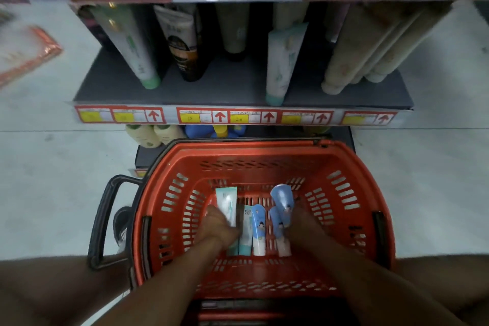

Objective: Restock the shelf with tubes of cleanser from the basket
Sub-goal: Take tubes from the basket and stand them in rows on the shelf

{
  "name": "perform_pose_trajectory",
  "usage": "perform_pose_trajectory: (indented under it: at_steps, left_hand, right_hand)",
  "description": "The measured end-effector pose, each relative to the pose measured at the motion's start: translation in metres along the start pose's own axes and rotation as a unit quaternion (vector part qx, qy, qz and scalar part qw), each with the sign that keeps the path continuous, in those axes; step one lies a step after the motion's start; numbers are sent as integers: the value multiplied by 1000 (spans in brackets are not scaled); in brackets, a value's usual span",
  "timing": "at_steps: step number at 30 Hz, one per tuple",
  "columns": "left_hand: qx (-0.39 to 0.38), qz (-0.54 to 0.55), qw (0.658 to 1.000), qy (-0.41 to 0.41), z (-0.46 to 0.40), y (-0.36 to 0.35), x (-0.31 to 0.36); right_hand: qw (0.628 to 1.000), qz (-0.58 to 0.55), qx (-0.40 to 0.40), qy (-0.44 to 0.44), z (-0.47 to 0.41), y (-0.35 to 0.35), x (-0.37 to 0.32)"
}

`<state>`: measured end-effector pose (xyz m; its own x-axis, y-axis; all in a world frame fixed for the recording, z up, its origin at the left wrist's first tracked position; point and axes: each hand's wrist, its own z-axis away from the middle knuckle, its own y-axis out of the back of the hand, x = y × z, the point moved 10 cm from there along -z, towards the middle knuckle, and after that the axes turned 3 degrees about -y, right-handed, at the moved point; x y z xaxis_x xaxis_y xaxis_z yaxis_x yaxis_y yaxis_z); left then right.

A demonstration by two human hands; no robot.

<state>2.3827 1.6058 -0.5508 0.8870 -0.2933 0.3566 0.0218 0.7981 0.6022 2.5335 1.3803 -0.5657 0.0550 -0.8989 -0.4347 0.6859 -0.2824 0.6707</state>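
Orange plastic, slotted all round, makes up the basket (169, 193), and everything in hand lies on its floor. At the basket's centre a few tubes lie side by side, their long axes running from the near wall toward the shelf (225, 90) beyond the far rim. The left hand (217, 227) is curled round a pale teal tube (227, 205) left of centre; its crimped end sticks out past the knuckles toward the shelf. The right hand (303, 222) sits right of centre against a blue tube (283, 200), whose rounded end also points away; the fingers look closed on it, though blur leaves the hold uncertain. Between the hands lie another teal tube (245, 230) and two more blue tubes (259, 230). Each hand is nearest its own tube, so the lift probably goes straight up and forward over the far rim. Beyond that rim, the dark shelf has open gaps among upright tubes. The floor (436, 167) around the basket is pale.
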Motion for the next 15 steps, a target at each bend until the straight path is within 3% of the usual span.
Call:
perform_pose_trajectory:
  at_steps: [6, 15]
  left_hand:
    - [35, 37, 994, -93, 43, 30, 45]
    - [107, 34, 969, -222, 115, 80, 128]
  right_hand:
    - [997, 54, 56, 2, 36, 55, -32]
    - [985, 8, 153, 74, 94, 163, -85]
